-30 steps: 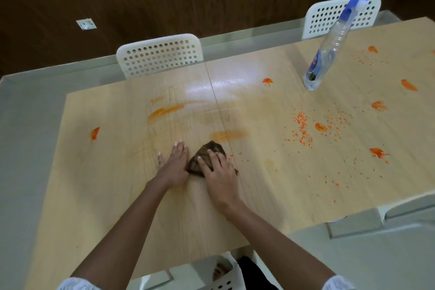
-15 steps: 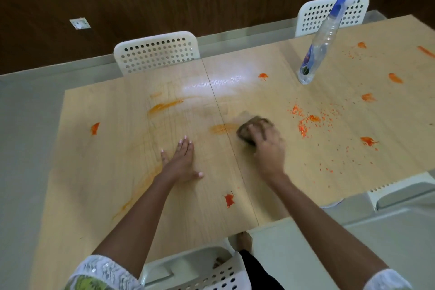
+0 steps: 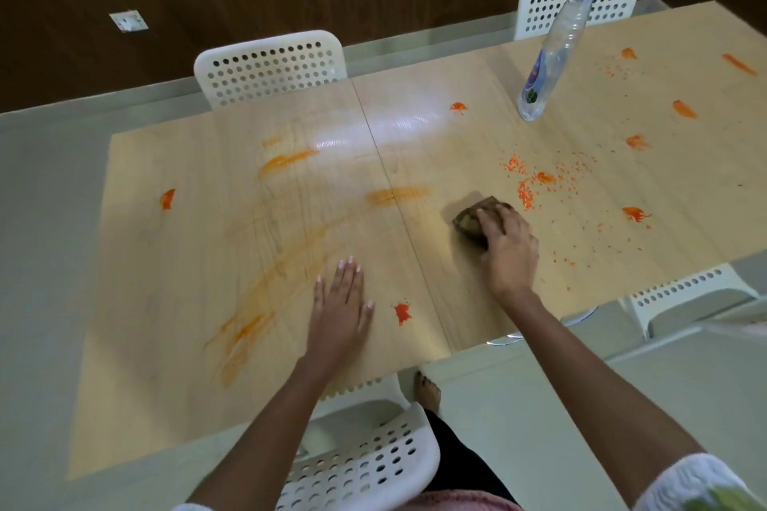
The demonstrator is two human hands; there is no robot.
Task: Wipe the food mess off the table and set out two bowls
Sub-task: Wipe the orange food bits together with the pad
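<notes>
A light wooden table (image 3: 174, 303) carries orange food mess: smears (image 3: 286, 162) on the left half, a red blot (image 3: 401, 312) near the front edge, and scattered orange crumbs (image 3: 527, 187) on the right half. My right hand (image 3: 508, 247) presses a dark brown cloth (image 3: 473, 218) onto the table just left of the crumbs, fingers curled over it. Fingers straight, my left hand (image 3: 338, 303) rests flat on the table beside the red blot. No bowls are in view.
A clear spray bottle (image 3: 554, 50) with a blue trigger stands at the back right of the table. White perforated chairs sit at the far side (image 3: 269, 68), (image 3: 581, 0), at the right (image 3: 689, 295), and right below me (image 3: 365, 461). My bare foot (image 3: 427, 390) shows on the floor.
My right hand has slid the cloth from the table's middle seam to the right, toward the crumbs. The left hand stays flat on the table in about the same place.
</notes>
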